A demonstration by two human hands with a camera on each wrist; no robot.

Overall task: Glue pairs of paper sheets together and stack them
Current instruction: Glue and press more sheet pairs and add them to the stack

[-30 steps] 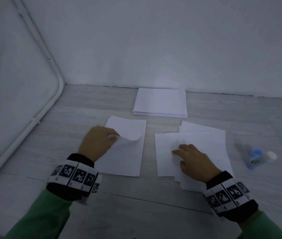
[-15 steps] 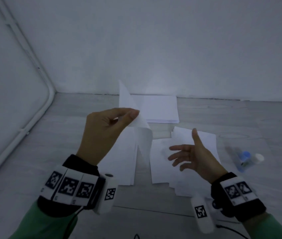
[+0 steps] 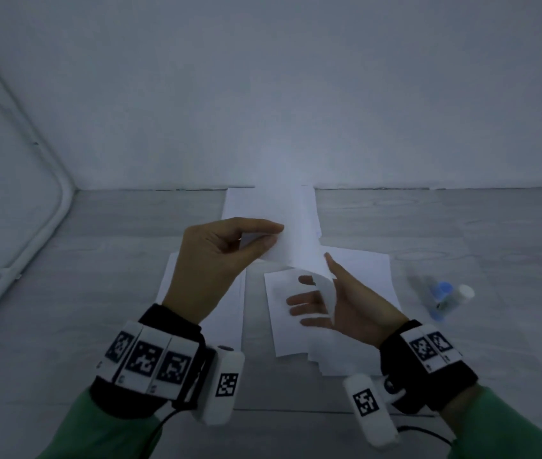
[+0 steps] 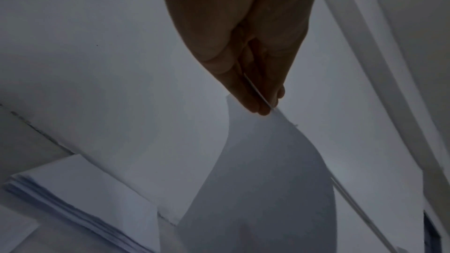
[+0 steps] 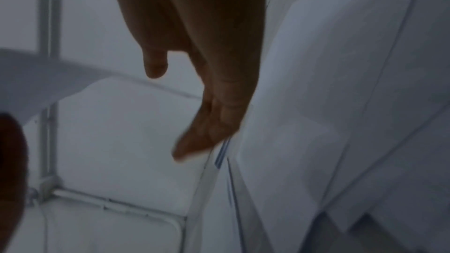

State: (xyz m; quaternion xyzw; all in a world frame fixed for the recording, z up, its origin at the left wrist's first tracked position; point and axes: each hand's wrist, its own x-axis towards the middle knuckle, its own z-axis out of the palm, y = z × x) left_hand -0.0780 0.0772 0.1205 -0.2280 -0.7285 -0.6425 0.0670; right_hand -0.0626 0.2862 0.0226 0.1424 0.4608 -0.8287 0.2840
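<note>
Left hand (image 3: 216,260) pinches one sheet (image 3: 299,240) by its top edge, thumb against fingertips, so it hangs free and curls over the right-side pile (image 3: 362,286). Right hand (image 3: 335,303) is spread wide, palm up under the sheet's lower end, holding nothing; probably there to steady it for laying down. Glue stick (image 3: 445,294) lies on the floor to the right, within reach. Neat stack (image 3: 246,203) sits by the wall.
</note>
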